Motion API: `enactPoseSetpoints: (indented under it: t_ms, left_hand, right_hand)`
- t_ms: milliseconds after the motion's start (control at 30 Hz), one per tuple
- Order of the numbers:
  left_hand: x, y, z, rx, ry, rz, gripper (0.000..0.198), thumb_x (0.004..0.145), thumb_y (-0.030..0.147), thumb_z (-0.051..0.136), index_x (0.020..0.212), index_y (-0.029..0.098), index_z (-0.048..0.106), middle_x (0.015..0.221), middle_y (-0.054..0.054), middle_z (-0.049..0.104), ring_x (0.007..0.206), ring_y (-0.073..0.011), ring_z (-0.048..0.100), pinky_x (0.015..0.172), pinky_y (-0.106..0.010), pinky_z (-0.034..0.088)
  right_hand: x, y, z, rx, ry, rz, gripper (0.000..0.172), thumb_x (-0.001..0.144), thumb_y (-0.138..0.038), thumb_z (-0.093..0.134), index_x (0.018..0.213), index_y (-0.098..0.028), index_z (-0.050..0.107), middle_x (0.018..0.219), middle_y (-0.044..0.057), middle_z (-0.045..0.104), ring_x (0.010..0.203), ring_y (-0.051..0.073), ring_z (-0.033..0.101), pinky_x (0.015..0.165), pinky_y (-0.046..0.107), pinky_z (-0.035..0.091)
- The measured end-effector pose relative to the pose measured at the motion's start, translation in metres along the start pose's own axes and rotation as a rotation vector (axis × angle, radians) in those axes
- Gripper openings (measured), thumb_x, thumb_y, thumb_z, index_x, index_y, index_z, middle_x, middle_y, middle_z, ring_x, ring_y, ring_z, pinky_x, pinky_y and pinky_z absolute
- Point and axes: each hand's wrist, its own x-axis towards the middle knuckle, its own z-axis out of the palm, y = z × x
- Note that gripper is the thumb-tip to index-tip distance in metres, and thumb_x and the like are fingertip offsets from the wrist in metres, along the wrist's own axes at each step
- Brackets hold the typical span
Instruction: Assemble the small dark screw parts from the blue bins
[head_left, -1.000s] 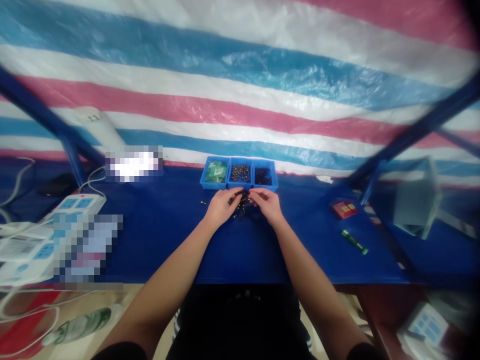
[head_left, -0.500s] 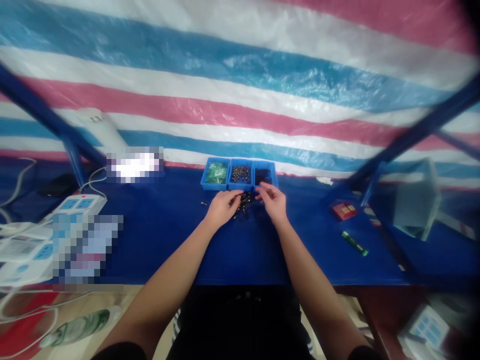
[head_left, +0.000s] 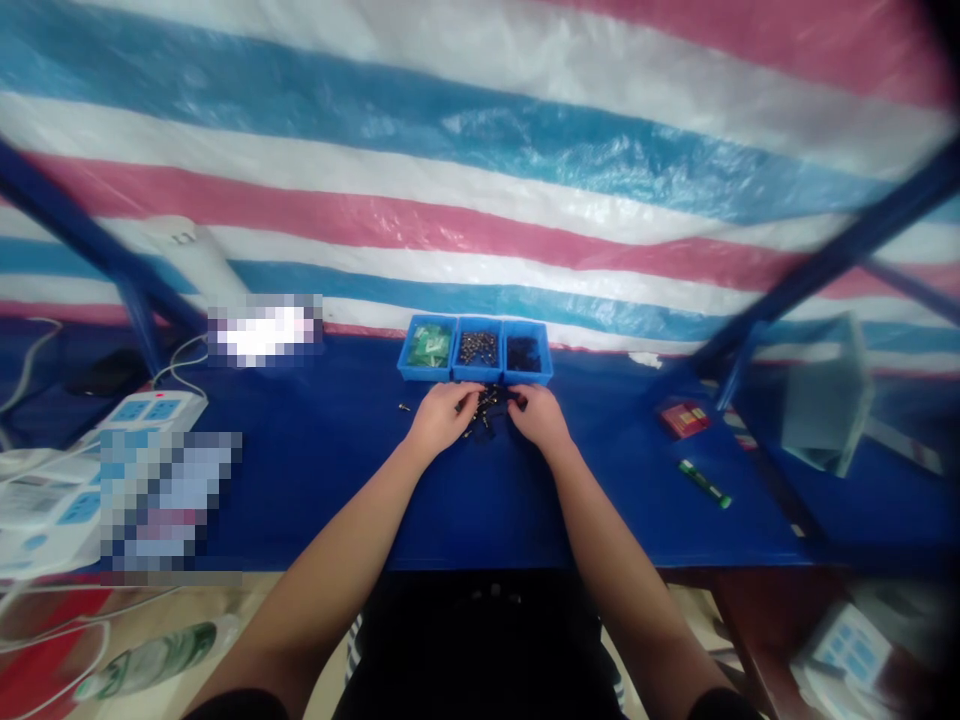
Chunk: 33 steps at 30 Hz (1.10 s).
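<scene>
A small heap of dark metal parts (head_left: 486, 404) lies on the blue table (head_left: 465, 500), just in front of three blue bins. My left hand (head_left: 441, 416) rests at the heap's left side, fingertips pinched on a small part. My right hand (head_left: 538, 416) is curled at the heap's right side; whether it holds anything is too small to see. The left bin (head_left: 429, 376) holds green pieces, the middle bin (head_left: 478, 377) brassy parts, the right bin (head_left: 528, 378) black parts. One stray part (head_left: 403, 407) lies left of my left hand.
White power strips (head_left: 146, 410) and cables crowd the table's left end. On the right lie a red box (head_left: 682, 418), a green marker (head_left: 703, 484) and a tilted grey box (head_left: 825, 395). Blue frame struts (head_left: 825, 262) slant down both sides. A plastic bottle (head_left: 150, 662) lies on the floor.
My right hand rose from the heap toward the right bin half a second ago and has come back down to the heap. My left hand stayed at the heap.
</scene>
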Motion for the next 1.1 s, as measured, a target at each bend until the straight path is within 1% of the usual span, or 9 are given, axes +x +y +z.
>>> enactPoseSetpoints:
  t_ms: [133, 233, 433, 533, 600, 733, 900, 1000, 1100]
  left_hand:
    - [0.000, 0.000, 0.000, 0.001, -0.004, 0.003, 0.021, 0.091, 0.025, 0.053, 0.105, 0.023, 0.069, 0.096, -0.004, 0.074, 0.082, -0.0183, 0.068, 0.076, -0.033, 0.052]
    - [-0.001, -0.001, 0.000, 0.003, -0.001, -0.006, 0.020, 0.091, 0.025, 0.053, 0.104, 0.022, 0.069, 0.095, -0.004, 0.074, 0.082, -0.0184, 0.068, 0.077, -0.033, 0.052]
    - [-0.001, 0.000, 0.000, -0.014, 0.003, 0.020, 0.019, 0.091, 0.026, 0.054, 0.101, 0.022, 0.070, 0.094, -0.004, 0.074, 0.079, -0.0176, 0.068, 0.078, -0.034, 0.050]
    - [0.000, 0.002, -0.001, -0.058, -0.030, 0.058, 0.020, 0.092, 0.027, 0.053, 0.101, 0.023, 0.070, 0.095, -0.004, 0.074, 0.078, -0.0164, 0.068, 0.079, -0.035, 0.049]
    - [0.000, 0.002, -0.002, -0.082, -0.053, 0.074, 0.021, 0.093, 0.028, 0.053, 0.102, 0.024, 0.071, 0.092, -0.003, 0.074, 0.077, -0.0161, 0.067, 0.079, -0.035, 0.048]
    - [-0.001, 0.002, -0.001, -0.099, -0.064, 0.079, 0.022, 0.093, 0.030, 0.053, 0.106, 0.025, 0.070, 0.084, -0.003, 0.073, 0.074, -0.0159, 0.066, 0.080, -0.035, 0.048]
    - [-0.001, 0.004, -0.001, -0.116, -0.079, 0.096, 0.023, 0.092, 0.029, 0.055, 0.110, 0.025, 0.069, 0.084, -0.002, 0.073, 0.074, -0.0162, 0.066, 0.080, -0.036, 0.048]
    - [-0.001, 0.007, -0.003, -0.128, -0.094, 0.089, 0.024, 0.090, 0.028, 0.057, 0.112, 0.025, 0.067, 0.087, -0.002, 0.073, 0.075, -0.0157, 0.066, 0.079, -0.035, 0.048]
    - [0.000, 0.008, -0.004, -0.118, -0.105, 0.057, 0.025, 0.089, 0.029, 0.059, 0.112, 0.024, 0.066, 0.084, -0.001, 0.072, 0.074, -0.0151, 0.065, 0.078, -0.033, 0.048]
  right_hand:
    - [0.000, -0.002, -0.003, 0.037, -0.028, -0.022, 0.015, 0.079, -0.020, 0.059, 0.085, -0.021, 0.072, 0.082, 0.006, 0.064, 0.078, 0.019, 0.059, 0.080, 0.033, 0.048]
    - [-0.001, -0.008, -0.005, 0.163, -0.030, -0.017, 0.013, 0.080, -0.023, 0.058, 0.083, -0.021, 0.070, 0.084, 0.005, 0.065, 0.075, 0.018, 0.059, 0.078, 0.032, 0.049]
    - [0.002, -0.019, -0.008, 0.683, -0.004, 0.106, 0.025, 0.084, -0.037, 0.057, 0.099, -0.020, 0.066, 0.084, 0.003, 0.068, 0.070, 0.015, 0.061, 0.069, 0.030, 0.050]
    - [0.003, -0.023, -0.011, 0.886, -0.055, 0.155, 0.039, 0.081, -0.040, 0.061, 0.115, -0.021, 0.064, 0.084, 0.002, 0.067, 0.065, 0.013, 0.058, 0.062, 0.027, 0.048]
    - [0.003, -0.026, -0.011, 0.959, -0.091, 0.165, 0.042, 0.081, -0.042, 0.062, 0.118, -0.023, 0.064, 0.086, 0.002, 0.066, 0.065, 0.012, 0.057, 0.058, 0.025, 0.047]
    - [0.000, -0.030, -0.006, 1.014, -0.145, 0.153, 0.041, 0.081, -0.043, 0.063, 0.116, -0.023, 0.067, 0.085, 0.002, 0.066, 0.065, 0.011, 0.057, 0.058, 0.024, 0.047]
    - [-0.004, -0.033, 0.001, 0.992, -0.223, 0.109, 0.044, 0.077, -0.043, 0.068, 0.115, -0.022, 0.067, 0.083, 0.002, 0.069, 0.069, 0.013, 0.062, 0.065, 0.028, 0.052]
    - [-0.004, -0.036, 0.002, 1.011, -0.182, 0.138, 0.041, 0.074, -0.042, 0.071, 0.109, -0.020, 0.068, 0.086, 0.004, 0.072, 0.072, 0.015, 0.066, 0.069, 0.030, 0.054]
    - [-0.004, -0.039, 0.000, 1.035, -0.125, 0.178, 0.038, 0.072, -0.041, 0.074, 0.102, -0.020, 0.068, 0.085, 0.004, 0.074, 0.074, 0.017, 0.069, 0.071, 0.030, 0.055]
